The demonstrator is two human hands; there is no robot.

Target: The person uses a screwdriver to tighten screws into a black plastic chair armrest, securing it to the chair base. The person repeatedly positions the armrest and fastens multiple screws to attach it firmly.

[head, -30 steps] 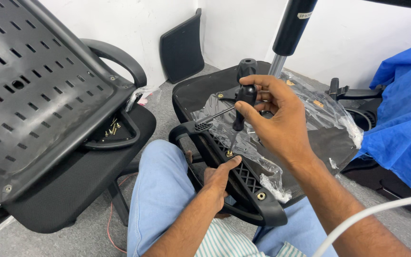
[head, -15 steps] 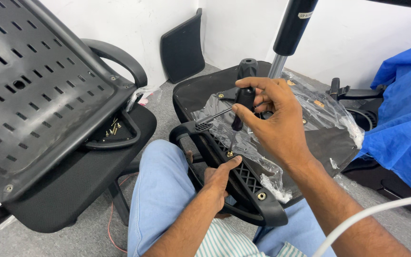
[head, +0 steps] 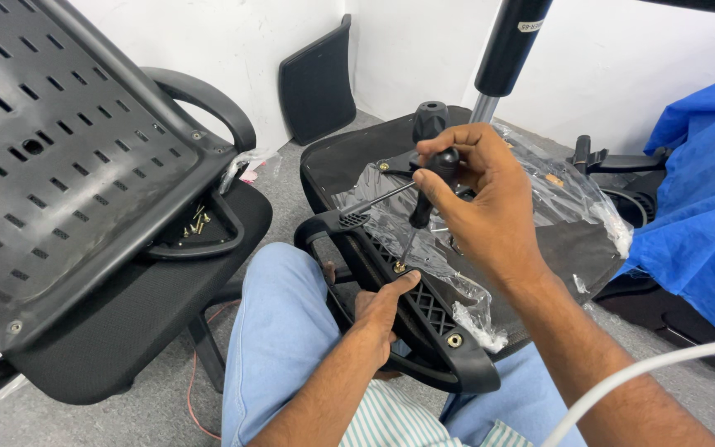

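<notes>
The screwdriver (head: 428, 186) stands nearly upright in the person's right hand (head: 477, 203), its black handle wrapped by fingers curled tightly round it and its thin shaft running down below the hand to a brass screw (head: 398, 266) in the armrest (head: 407, 310). The tip sits on or right at the screw head.

Closest to me, the left hand (head: 378, 310) lies on the person's lap, over the blue trousers, closed round the black plastic armrest from beneath, with the thumb stretched up along its ribbed face just beside the screw. A second brass screw (head: 454, 339) sits lower on the same armrest, near its rounded end.

Behind the hands, the armrest leans against an upturned chair seat (head: 333, 165) partly covered in crumpled clear plastic wrap (head: 564, 199). A chrome and black gas cylinder (head: 502, 50) rises from it.

To the left stands another chair, its slotted black backrest (head: 68, 157) tilted forward over its seat, where a few loose screws (head: 196, 222) lie. Farther off, a black panel (head: 318, 79) leans against the white wall, and blue sheeting (head: 705, 190) is heaped at the right.
</notes>
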